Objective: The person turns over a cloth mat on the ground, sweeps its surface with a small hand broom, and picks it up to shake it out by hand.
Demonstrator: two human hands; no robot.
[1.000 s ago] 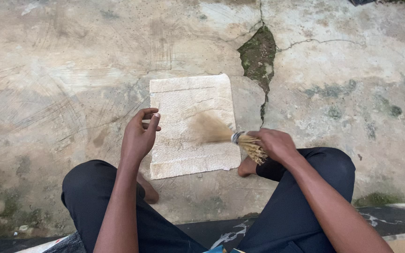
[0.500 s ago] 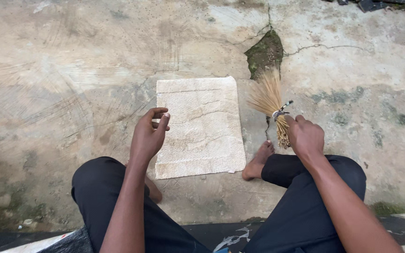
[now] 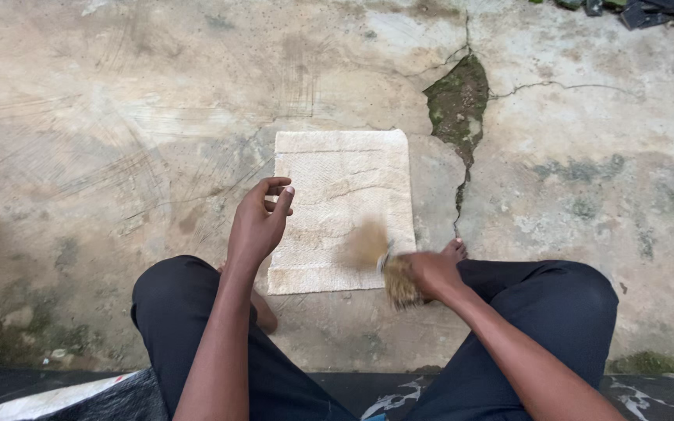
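Your right hand [image 3: 431, 273] was fisted around the broom [image 3: 388, 269], a short bundle of stiff straw-coloured fibres bound with a dark-and-light band near the grip. Its bristle end was motion-blurred over the mat's near right corner; can't tell if the tips touched the cloth. The cut stub ends stuck out below your fist.

Your left hand [image 3: 259, 226] hovered at the mat's left edge, fingers loosely curled, thumb and forefinger close together, pinching nothing I could see. Can't tell whether it touched the mat.

The mat [image 3: 341, 199] was a cream rectangle of coarse woven cloth, lying flat, with faint creases, a brownish stain across the middle and a plain border strip along the near edge.

Your knees, in dark trousers [image 3: 555, 296], flanked it; bare toes [image 3: 454, 249] showed just beside its right edge.

Floor [image 3: 118, 117] was rough, scratched concrete, blotchy tan and grey. A crack [image 3: 458, 101] with a mossy green patch ran down to the right of the mat.
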